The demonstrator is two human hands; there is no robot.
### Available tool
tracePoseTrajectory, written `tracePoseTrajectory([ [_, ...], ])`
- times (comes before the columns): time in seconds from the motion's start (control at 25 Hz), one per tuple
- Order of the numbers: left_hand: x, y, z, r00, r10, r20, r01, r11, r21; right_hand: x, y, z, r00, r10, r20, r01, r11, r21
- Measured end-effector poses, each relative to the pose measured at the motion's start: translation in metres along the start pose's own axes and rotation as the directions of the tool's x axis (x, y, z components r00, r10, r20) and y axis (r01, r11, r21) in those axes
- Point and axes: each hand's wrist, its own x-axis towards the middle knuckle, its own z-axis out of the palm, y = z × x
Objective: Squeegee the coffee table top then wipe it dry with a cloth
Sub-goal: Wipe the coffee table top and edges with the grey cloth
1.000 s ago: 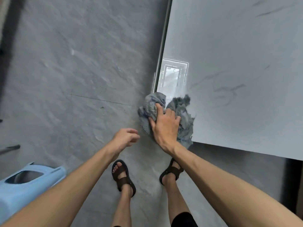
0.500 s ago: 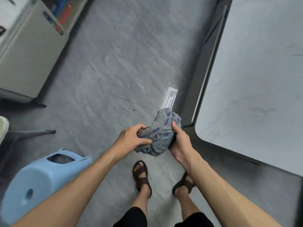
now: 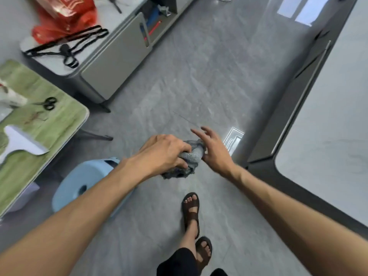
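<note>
The left hand [image 3: 165, 152] grips the bunched cloth [image 3: 192, 156] over the floor, the right hand [image 3: 214, 150] open just beside it, the table [image 3: 328, 126] at three o'clock and the squeegee [image 3: 19, 144] lying at nine, so this looks like the wiping step, needing the cloth carried back rightward.

Cloth [image 3: 192, 156], centre frame: grey terry, nubby and matt. Coffee table top [image 3: 328, 120], right side: pale stone-look slab, smooth, low sheen, set on a dark matt frame [image 3: 288, 108]. Floor [image 3: 199, 76]: grey stone-look tile, polished, showing bright reflections. Stool [image 3: 75, 174], lower left: light blue plastic, smooth. Squeegee [image 3: 20, 142], left edge: white plastic, lying on a green wood-grain tabletop [image 3: 55, 124]. Bag [image 3: 65, 22], upper left: red glossy film.
</note>
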Motion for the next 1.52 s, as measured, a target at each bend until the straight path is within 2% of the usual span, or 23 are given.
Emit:
tracePoseTrajectory([
  [0.04,-0.021,-0.004,-0.006,0.999,-0.031,0.018,0.031,0.999,-0.013,0.007,-0.017,-0.005,0.993,-0.092,0.071,0.098,0.991,-0.095],
  [0.12,-0.064,-0.018,-0.018,0.991,-0.131,0.031,0.134,0.983,-0.124,0.012,-0.053,-0.010,0.966,-0.168,0.195,0.217,0.939,-0.266],
  [0.24,-0.123,-0.051,-0.034,0.943,-0.326,0.070,0.330,0.882,-0.337,0.004,-0.102,-0.011,0.959,-0.147,0.243,0.225,0.914,-0.337],
  [0.32,-0.168,-0.079,-0.036,0.906,-0.417,0.068,0.415,0.848,-0.330,-0.004,-0.145,-0.005,0.950,-0.186,0.251,0.273,0.885,-0.378],
  [0.4,-0.211,-0.105,-0.032,0.835,-0.547,-0.062,0.483,0.782,-0.394,-0.005,-0.189,0.010,0.924,-0.277,0.262,0.369,0.823,-0.431],
  [0.48,-0.253,-0.133,-0.020,0.720,-0.663,-0.207,0.501,0.702,-0.507,0.000,-0.229,0.036,0.901,-0.354,0.252,0.433,0.786,-0.442],
  [0.64,-0.321,-0.204,0.030,0.572,-0.759,-0.313,0.505,0.626,-0.595,0.016,-0.286,0.129,0.871,-0.436,0.225,0.491,0.770,-0.408],
  [0.72,-0.343,-0.242,0.067,0.497,-0.820,-0.284,0.510,0.541,-0.668,0.023,-0.297,0.184,0.869,-0.419,0.263,0.493,0.774,-0.398],
  [0.76,-0.349,-0.257,0.085,0.483,-0.837,-0.258,0.511,0.508,-0.693,0.024,-0.298,0.208,0.874,-0.392,0.288,0.483,0.772,-0.413],
  [0.88,-0.369,-0.299,0.145,0.463,-0.877,-0.128,0.533,0.391,-0.751,0.026,-0.297,0.284,0.876,-0.311,0.368,0.461,0.762,-0.455],
  [1.0,-0.387,-0.332,0.191,0.452,-0.892,-0.002,0.548,0.279,-0.788,0.034,-0.302,0.329,0.849,-0.245,0.468,0.477,0.737,-0.480],
  [1.12,-0.384,-0.372,0.237,0.414,-0.903,0.114,0.561,0.155,-0.813,0.074,-0.302,0.370,0.810,-0.251,0.530,0.497,0.773,-0.394],
  [1.28,-0.341,-0.441,0.301,0.330,-0.912,0.245,0.552,-0.025,-0.834,0.156,-0.279,0.459,0.778,-0.171,0.604,0.465,0.804,-0.372],
  [1.4,-0.307,-0.493,0.340,0.297,-0.900,0.320,0.528,-0.125,-0.840,0.206,-0.259,0.524,0.821,-0.145,0.553,0.405,0.829,-0.385],
  [1.52,-0.297,-0.526,0.350,0.306,-0.893,0.331,0.542,-0.123,-0.832,0.231,-0.252,0.557,0.871,-0.092,0.482,0.314,0.860,-0.403],
])
